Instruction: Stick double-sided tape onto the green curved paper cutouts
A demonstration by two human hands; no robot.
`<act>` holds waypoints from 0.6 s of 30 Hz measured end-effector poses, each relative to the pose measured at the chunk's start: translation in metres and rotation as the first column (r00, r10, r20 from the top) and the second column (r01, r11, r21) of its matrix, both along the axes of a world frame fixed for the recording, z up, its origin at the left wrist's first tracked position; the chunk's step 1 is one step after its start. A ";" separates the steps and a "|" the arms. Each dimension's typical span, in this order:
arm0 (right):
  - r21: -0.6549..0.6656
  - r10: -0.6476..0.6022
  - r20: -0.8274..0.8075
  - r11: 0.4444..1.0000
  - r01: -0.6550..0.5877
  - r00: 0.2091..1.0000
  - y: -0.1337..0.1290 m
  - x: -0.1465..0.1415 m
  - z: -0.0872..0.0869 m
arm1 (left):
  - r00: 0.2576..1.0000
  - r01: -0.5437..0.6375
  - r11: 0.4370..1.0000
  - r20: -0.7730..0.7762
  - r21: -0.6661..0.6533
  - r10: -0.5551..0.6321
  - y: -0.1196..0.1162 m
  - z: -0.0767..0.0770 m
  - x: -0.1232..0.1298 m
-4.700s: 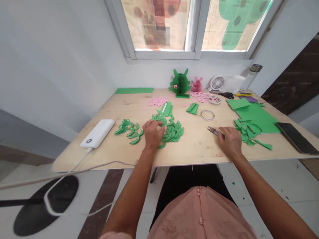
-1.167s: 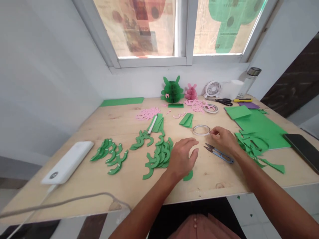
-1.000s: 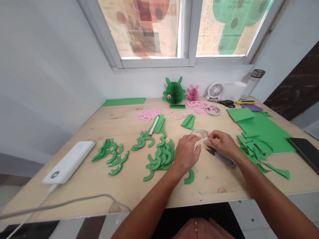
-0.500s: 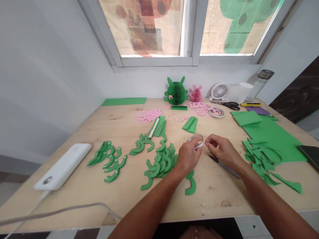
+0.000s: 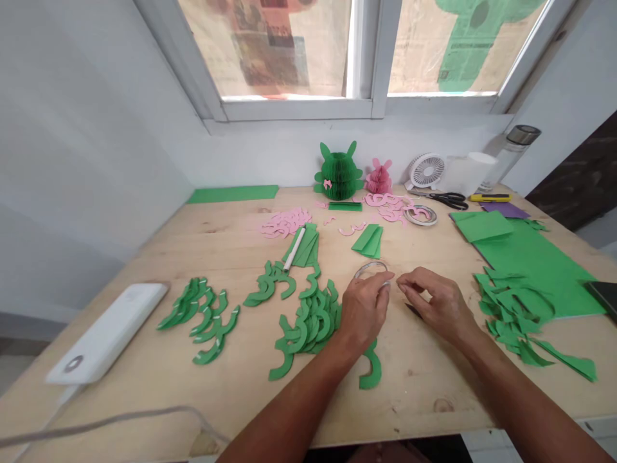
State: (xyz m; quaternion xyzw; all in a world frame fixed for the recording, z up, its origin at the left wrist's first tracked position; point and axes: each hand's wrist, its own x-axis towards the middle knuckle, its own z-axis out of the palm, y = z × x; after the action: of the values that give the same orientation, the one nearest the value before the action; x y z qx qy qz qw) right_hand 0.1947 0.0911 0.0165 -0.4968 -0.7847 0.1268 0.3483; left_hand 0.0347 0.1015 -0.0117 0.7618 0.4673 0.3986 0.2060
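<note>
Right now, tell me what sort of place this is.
Probably a papercraft workspace: cut green paper arcs, black-handled scissors and a folded green paper figure show it.

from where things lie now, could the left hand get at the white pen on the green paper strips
Probably yes: the white pen lies uncovered on top of the green paper strips, though the left hand looks occupied with the tape ring.
</note>
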 end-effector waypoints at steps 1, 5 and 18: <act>0.024 0.011 0.001 1.000 -0.011 1.000 -0.001 -0.001 0.000 | 1.000 0.002 1.000 0.024 -0.012 -0.002 0.000 0.000 0.000; 0.097 -0.015 -0.035 0.995 0.018 0.999 -0.003 -0.001 0.002 | 0.987 0.011 0.995 0.162 -0.099 0.005 0.002 0.000 0.000; 0.075 -0.229 0.379 0.973 0.217 0.897 -0.010 0.034 0.004 | 0.944 0.039 0.980 0.330 -0.195 0.029 0.001 0.002 -0.001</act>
State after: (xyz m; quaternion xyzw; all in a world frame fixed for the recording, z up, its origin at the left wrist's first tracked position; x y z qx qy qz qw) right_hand 0.2288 0.0811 0.0200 -0.5933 -0.7775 -0.0260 0.2072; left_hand 0.0335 0.1028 -0.0094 0.6608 0.4616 0.4715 0.3576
